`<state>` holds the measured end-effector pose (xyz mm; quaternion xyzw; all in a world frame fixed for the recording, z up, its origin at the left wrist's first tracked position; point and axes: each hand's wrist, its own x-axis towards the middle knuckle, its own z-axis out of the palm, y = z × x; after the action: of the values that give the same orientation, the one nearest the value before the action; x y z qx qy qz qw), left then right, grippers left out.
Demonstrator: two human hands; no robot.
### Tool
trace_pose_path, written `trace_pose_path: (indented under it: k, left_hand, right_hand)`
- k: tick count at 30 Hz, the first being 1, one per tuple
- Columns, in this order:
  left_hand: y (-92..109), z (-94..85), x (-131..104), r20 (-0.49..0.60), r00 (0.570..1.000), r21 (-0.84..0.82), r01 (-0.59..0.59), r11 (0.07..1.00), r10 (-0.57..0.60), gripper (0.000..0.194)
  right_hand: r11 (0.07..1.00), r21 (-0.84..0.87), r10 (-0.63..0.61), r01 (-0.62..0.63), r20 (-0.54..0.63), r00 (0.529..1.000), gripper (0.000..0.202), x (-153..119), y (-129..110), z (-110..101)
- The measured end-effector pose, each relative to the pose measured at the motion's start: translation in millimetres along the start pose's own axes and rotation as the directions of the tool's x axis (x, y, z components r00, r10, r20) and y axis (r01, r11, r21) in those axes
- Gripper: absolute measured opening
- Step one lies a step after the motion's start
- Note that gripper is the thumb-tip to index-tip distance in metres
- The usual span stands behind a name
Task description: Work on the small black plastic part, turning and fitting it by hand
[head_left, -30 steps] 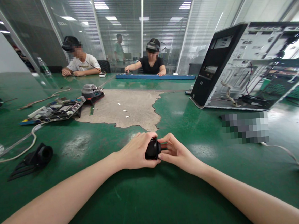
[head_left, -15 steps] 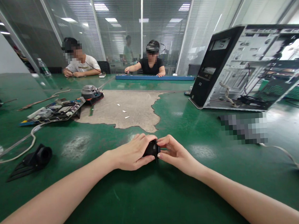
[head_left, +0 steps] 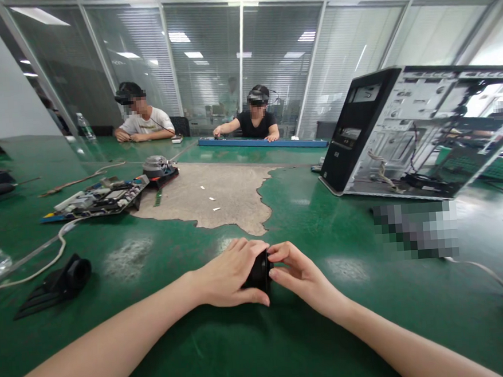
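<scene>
Both hands [head_left: 229,275] [head_left: 304,275] hold black piece [head_left: 258,273]; case [head_left: 397,138] reads HP.

A part [head_left: 260,275] is sitting between the left hand [head_left: 227,275] and right hand [head_left: 303,275]. On the table [head_left: 228,351], another piece [head_left: 63,286] is lying left, before a board [head_left: 106,198]; beyond its right end, a cooler [head_left: 158,166] is sitting. A case [head_left: 397,138] is standing right.

Green table [head_left: 194,359]: top broken to a beige patch [head_left: 227,181] mid-surface, small white scraps [head_left: 212,198] on it. Long blue bar [head_left: 269,143] along far edge; clear bottle [head_left: 86,128] toward far left corner. Circuit board [head_left: 105,197] left of centre, round grey cooler [head_left: 158,165] near it. Toward left edge, black plastic piece [head_left: 66,284]. Open computer case [head_left: 354,141] stands toward right edge.
</scene>
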<state>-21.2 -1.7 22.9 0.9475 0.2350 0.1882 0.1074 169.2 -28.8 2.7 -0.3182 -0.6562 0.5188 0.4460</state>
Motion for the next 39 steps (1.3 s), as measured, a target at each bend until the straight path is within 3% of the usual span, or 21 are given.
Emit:
trace_pose_path:
  k: [8,15,25,30,36,39]
  left_hand:
    - [-5.2,8.2,0.0,-0.032,0.999,0.057,0.017,0.998,-0.015,0.063]
    - [-6.5,12.7,1.1,-0.065,0.995,0.022,0.073,0.997,-0.071,0.062]
    - [-5.3,11.2,2.1,-0.057,0.995,0.009,0.077,0.997,-0.076,0.061]
    - [-7.2,13.0,2.9,-0.068,0.994,0.014,0.09,0.996,-0.089,0.062]
    - [-7.2,13.9,3.7,-0.068,0.993,0.0,0.1,0.995,-0.099,0.06]
    - [-7.6,14.4,3.3,-0.077,0.994,0.001,0.084,0.996,-0.084,0.06]
  right_hand:
    - [0.99,-0.035,0.139,-0.138,0.005,0.99,0.025,1.8,-5.9,-0.8]
    - [0.991,0.062,0.116,-0.121,0.073,0.991,0.025,0.8,-4.6,0.1]
    - [0.983,-0.04,0.177,-0.178,-0.005,0.984,0.023,3.5,-5.5,-0.4]
    - [0.991,-0.03,0.131,-0.129,0.066,0.989,0.028,1.3,-3.1,-2.7]
    - [0.994,-0.019,0.106,-0.105,0.077,0.991,0.024,-0.1,-1.7,-3.4]
    - [0.996,-0.032,0.083,-0.083,0.023,0.996,0.018,1.1,-1.7,-2.2]
